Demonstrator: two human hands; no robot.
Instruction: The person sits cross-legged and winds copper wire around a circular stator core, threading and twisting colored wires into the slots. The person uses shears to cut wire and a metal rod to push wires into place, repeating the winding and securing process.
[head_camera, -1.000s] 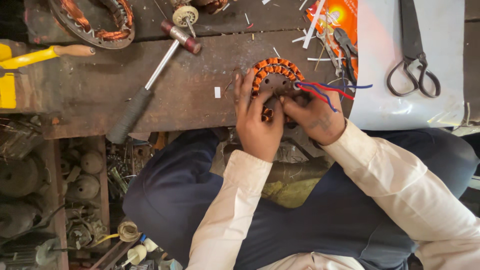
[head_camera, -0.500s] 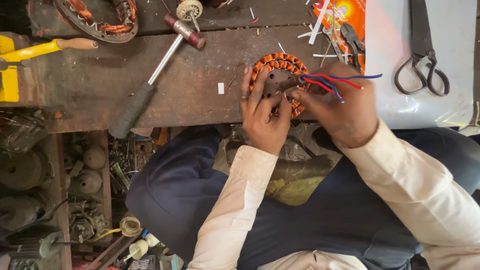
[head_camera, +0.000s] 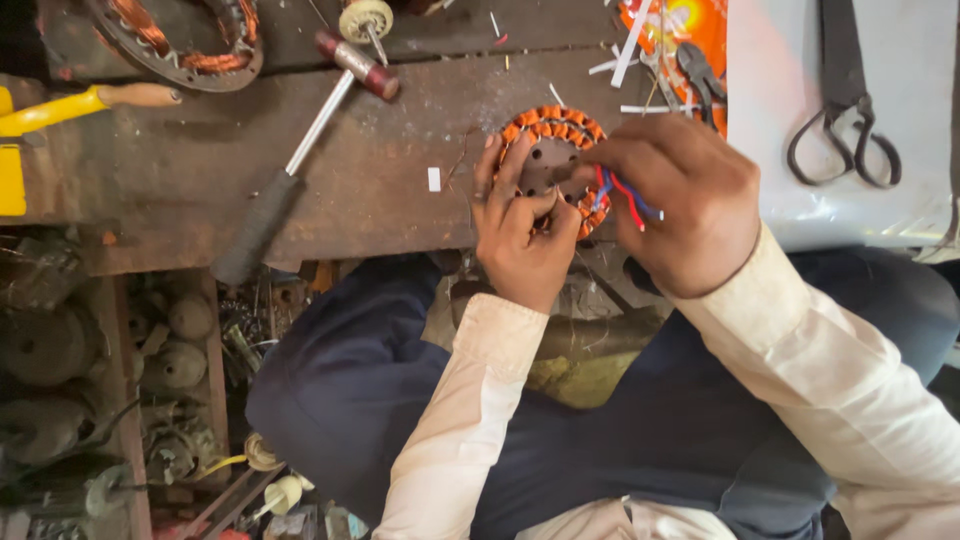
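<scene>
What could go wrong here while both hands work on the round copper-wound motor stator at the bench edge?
The round copper-wound motor stator sits at the edge of the worn wooden bench; it might slip off. The right hand grips thin red and blue wires, which a hard pull might strain. The left hand fingers press near windings.

A small stator (head_camera: 553, 160) wound with glossy copper-orange wire around a dull metal core is seen on a rough, worn wooden bench (head_camera: 400, 190). Left of the stator, a hammer (head_camera: 300, 150) with a shiny metal shaft is laid; right of it, dark matt iron scissors (head_camera: 845, 110).
</scene>
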